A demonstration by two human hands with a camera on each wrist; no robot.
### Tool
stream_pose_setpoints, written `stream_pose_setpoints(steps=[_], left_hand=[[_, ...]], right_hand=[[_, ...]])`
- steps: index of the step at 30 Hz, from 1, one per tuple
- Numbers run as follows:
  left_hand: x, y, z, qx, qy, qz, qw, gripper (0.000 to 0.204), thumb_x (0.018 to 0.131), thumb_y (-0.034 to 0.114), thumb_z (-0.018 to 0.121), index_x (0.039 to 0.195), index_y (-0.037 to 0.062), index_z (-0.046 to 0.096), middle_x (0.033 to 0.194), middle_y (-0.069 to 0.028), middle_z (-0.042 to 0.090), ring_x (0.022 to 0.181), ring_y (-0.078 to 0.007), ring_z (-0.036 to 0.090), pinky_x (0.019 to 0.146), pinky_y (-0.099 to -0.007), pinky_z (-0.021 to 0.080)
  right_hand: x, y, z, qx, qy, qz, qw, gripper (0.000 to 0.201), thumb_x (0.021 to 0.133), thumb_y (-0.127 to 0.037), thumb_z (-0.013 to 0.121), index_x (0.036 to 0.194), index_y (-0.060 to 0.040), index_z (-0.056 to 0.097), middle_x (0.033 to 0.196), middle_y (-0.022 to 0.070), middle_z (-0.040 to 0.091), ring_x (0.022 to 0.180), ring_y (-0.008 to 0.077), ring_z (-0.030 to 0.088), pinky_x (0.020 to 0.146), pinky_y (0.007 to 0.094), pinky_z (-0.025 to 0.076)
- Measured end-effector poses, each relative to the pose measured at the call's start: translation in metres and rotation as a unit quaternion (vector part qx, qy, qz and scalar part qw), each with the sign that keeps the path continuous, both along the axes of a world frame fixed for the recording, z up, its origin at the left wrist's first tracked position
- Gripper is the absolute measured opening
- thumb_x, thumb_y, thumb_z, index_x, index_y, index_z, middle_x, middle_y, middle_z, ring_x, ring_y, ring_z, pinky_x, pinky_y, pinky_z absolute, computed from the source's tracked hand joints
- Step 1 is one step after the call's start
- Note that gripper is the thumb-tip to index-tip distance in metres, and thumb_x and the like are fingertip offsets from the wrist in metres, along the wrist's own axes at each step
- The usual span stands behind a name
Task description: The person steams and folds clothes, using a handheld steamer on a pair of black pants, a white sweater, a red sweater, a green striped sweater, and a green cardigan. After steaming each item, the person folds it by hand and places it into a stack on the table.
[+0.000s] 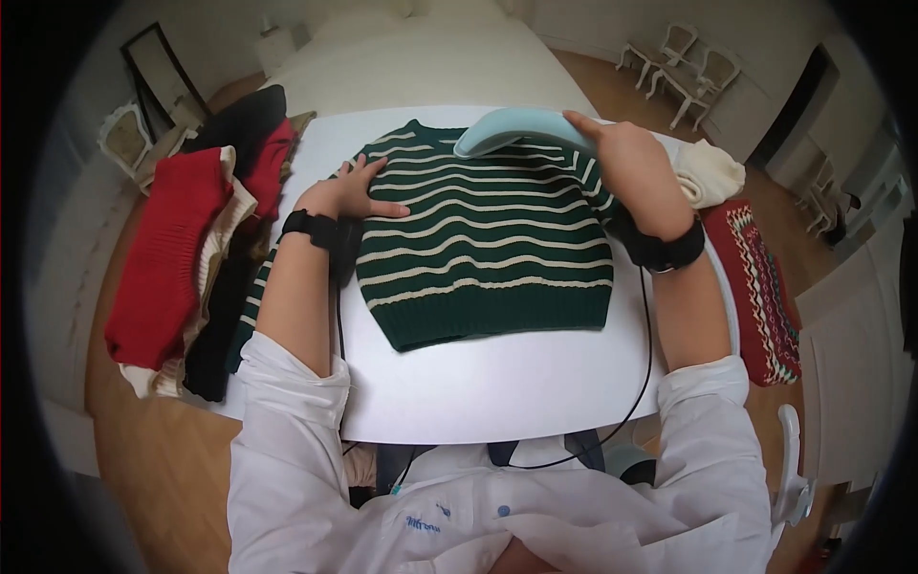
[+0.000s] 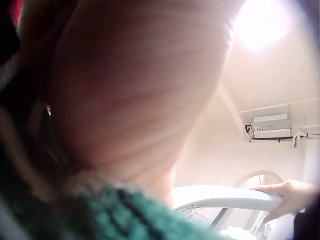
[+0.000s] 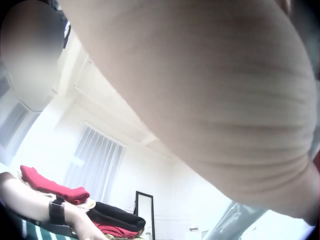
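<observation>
The fingers of the right hand (image 1: 639, 167) grasp a curved light-blue appliance (image 1: 521, 126), with the index finger (image 1: 583, 122) laid along its top. The appliance is positioned at the upper right of the sweater (image 1: 488, 239); from here I cannot tell whether its underside touches the knit. The left hand (image 1: 352, 194) is flat on the sweater's left side, fingers and thumb spread and gripping nothing.

The sweater is dark green with cream stripes. It lies face up on a white table (image 1: 516, 392), neckline at the far edge, ribbed hem toward the person. The front has soft ripples, and a striped sleeve shows to the left of the left forearm.

Each wrist carries a black strap: left strap (image 1: 311, 226), right strap (image 1: 666, 251). A thin black cable (image 1: 650, 335) runs down from the right strap toward the person's shirt (image 1: 497, 488).

At the table's left edge is a pile of clothes, with a red garment (image 1: 172, 253) on top. At the far right corner lies a cream garment (image 1: 710, 175); nearer, along the right edge, is a red patterned garment (image 1: 755, 287). Beyond the table stands a pale bed (image 1: 430, 67).
</observation>
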State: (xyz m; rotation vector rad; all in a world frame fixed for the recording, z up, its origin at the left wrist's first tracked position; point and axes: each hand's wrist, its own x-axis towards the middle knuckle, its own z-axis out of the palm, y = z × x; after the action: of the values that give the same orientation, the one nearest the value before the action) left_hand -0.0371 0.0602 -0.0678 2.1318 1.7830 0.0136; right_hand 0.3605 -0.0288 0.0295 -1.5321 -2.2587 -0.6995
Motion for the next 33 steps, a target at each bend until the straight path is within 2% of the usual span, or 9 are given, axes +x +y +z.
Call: stream_pose_setpoints(steps=[3,9,12,16,17,21,24,26,33], left_hand=[[0.001,-0.004,0.002,-0.001,-0.001,0.015,1.000,0.141,0.058,0.086,0.080,0.169,0.0242,0.018,0.175,-0.0186,0.008,0.162,-0.0398,0.007,0.123,-0.0716,0.008],[-0.008,-0.001,0.007,0.001,0.018,0.027,0.999,0.132,0.070,0.092,0.066,0.169,0.0185,0.017,0.175,-0.0168,0.011,0.162,-0.0353,0.009,0.125,-0.0663,0.011],[-0.020,0.007,0.000,0.006,0.000,0.024,1.000,0.128,0.073,0.093,0.060,0.169,0.0219,0.016,0.175,-0.0162,0.010,0.162,-0.0357,0.007,0.125,-0.0664,0.010],[-0.012,-0.001,0.004,0.007,0.036,0.019,0.999,0.134,0.067,0.094,0.065,0.169,0.0231,0.014,0.175,-0.0182,0.010,0.162,-0.0374,0.006,0.125,-0.0662,0.008],[-0.014,0.003,0.002,0.002,0.007,0.015,1.000,0.148,0.060,0.092,0.072,0.169,0.0167,0.008,0.173,-0.0247,0.009,0.162,-0.0387,0.006,0.126,-0.0650,0.008],[-0.015,0.003,0.004,-0.011,0.006,0.054,0.998,0.164,0.058,0.083,0.082,0.165,0.0042,-0.013,0.167,-0.0402,0.011,0.161,-0.0435,0.005,0.128,-0.0564,0.011],[-0.011,-0.001,0.010,-0.021,0.005,0.064,0.998,0.167,0.058,0.083,0.083,0.163,-0.0021,-0.014,0.167,-0.0398,0.009,0.161,-0.0435,0.006,0.129,-0.0526,0.011],[-0.012,0.000,0.008,-0.020,-0.005,0.066,0.998,0.167,0.058,0.082,0.084,0.162,-0.0050,-0.014,0.167,-0.0398,0.008,0.161,-0.0433,0.005,0.129,-0.0517,0.010],[-0.009,-0.001,0.004,-0.003,0.003,0.049,0.999,0.167,0.059,0.081,0.084,0.161,-0.0103,-0.012,0.168,-0.0386,0.003,0.161,-0.0401,0.000,0.130,-0.0471,0.011]], right_hand=[[-0.026,0.011,-0.004,0.022,0.020,-0.001,1.000,0.048,0.094,-0.004,0.055,0.138,-0.0189,0.067,0.085,0.0168,0.072,0.078,0.0358,0.072,0.070,0.0447,0.057],[-0.005,0.014,-0.001,0.030,0.018,0.040,0.999,0.049,0.093,-0.002,0.055,0.137,-0.0180,0.068,0.085,0.0173,0.071,0.081,0.0350,0.071,0.073,0.0428,0.057],[-0.001,-0.005,0.021,0.026,-0.009,0.048,0.998,0.052,0.088,0.000,0.059,0.135,-0.0178,0.070,0.084,0.0171,0.070,0.081,0.0344,0.071,0.075,0.0420,0.057],[-0.023,-0.022,0.022,0.020,-0.017,0.102,0.994,0.055,0.084,0.001,0.062,0.135,-0.0178,0.070,0.082,0.0172,0.069,0.080,0.0349,0.070,0.073,0.0424,0.057],[-0.033,-0.025,0.017,0.003,-0.011,0.117,0.993,0.056,0.085,0.001,0.062,0.136,-0.0184,0.069,0.082,0.0167,0.069,0.079,0.0346,0.070,0.073,0.0424,0.057],[-0.081,-0.029,-0.024,-0.001,0.050,0.117,0.992,0.053,0.090,-0.005,0.063,0.141,-0.0177,0.065,0.076,0.0110,0.068,0.074,0.0291,0.071,0.065,0.0412,0.057],[-0.104,-0.016,-0.037,-0.008,0.042,0.086,0.995,0.056,0.091,-0.007,0.063,0.146,-0.0148,0.060,0.077,0.0082,0.070,0.075,0.0262,0.072,0.063,0.0396,0.058],[-0.112,0.005,-0.034,-0.019,0.061,0.132,0.989,0.067,0.088,0.001,0.062,0.152,-0.0123,0.052,0.075,0.0124,0.067,0.070,0.0293,0.070,0.064,0.0416,0.057],[-0.170,0.037,-0.035,-0.064,0.055,0.062,0.995,0.061,0.091,-0.005,0.062,0.151,-0.0093,0.053,0.081,0.0101,0.073,0.078,0.0271,0.075,0.069,0.0379,0.060]])
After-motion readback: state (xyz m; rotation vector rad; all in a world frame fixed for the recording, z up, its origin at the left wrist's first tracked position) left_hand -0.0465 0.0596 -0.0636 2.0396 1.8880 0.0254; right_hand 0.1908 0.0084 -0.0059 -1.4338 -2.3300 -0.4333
